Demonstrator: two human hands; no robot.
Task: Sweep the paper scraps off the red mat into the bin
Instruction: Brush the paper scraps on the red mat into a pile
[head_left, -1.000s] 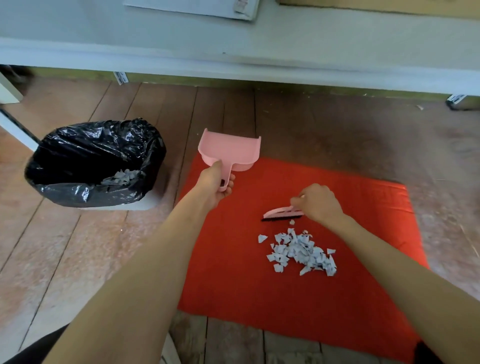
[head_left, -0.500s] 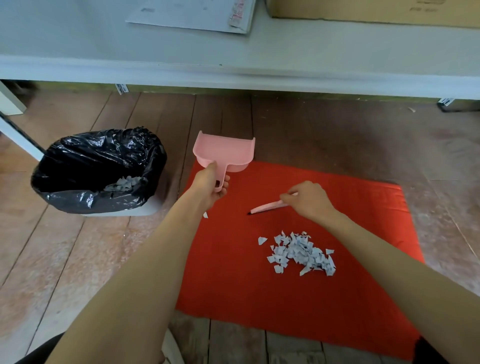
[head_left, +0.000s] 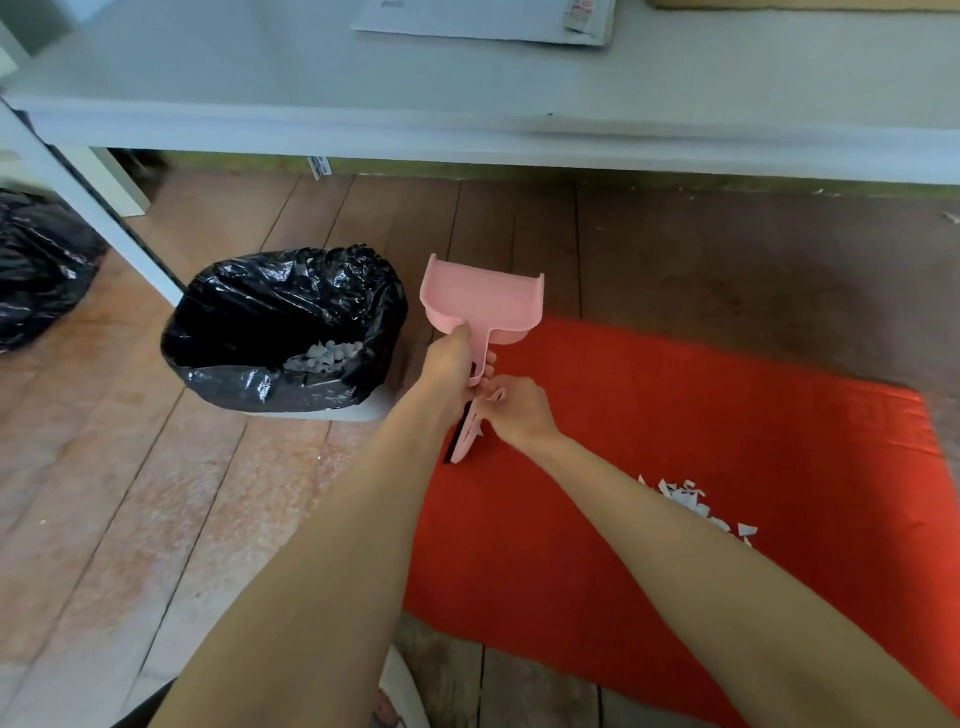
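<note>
My left hand (head_left: 451, 358) grips the handle of a pink dustpan (head_left: 483, 304), held up over the mat's far left corner, beside the bin. My right hand (head_left: 514, 410) holds a small pink brush (head_left: 462, 439) with black bristles, pressed close against the dustpan handle and my left wrist. The red mat (head_left: 649, 467) lies on the wooden floor. A pile of white paper scraps (head_left: 696, 506) sits on the mat, partly hidden behind my right forearm. The bin (head_left: 285, 332), lined with a black bag, stands left of the mat and holds some scraps.
A grey table edge (head_left: 467, 135) overhangs the floor at the back, with papers on top. A white table leg (head_left: 98, 218) slants down near the bin. Another black bag (head_left: 36, 275) lies at the far left.
My right hand has carried the brush left, away from the scrap pile, up to the dustpan handle. The view has shifted so the bin and mat sit further right.
</note>
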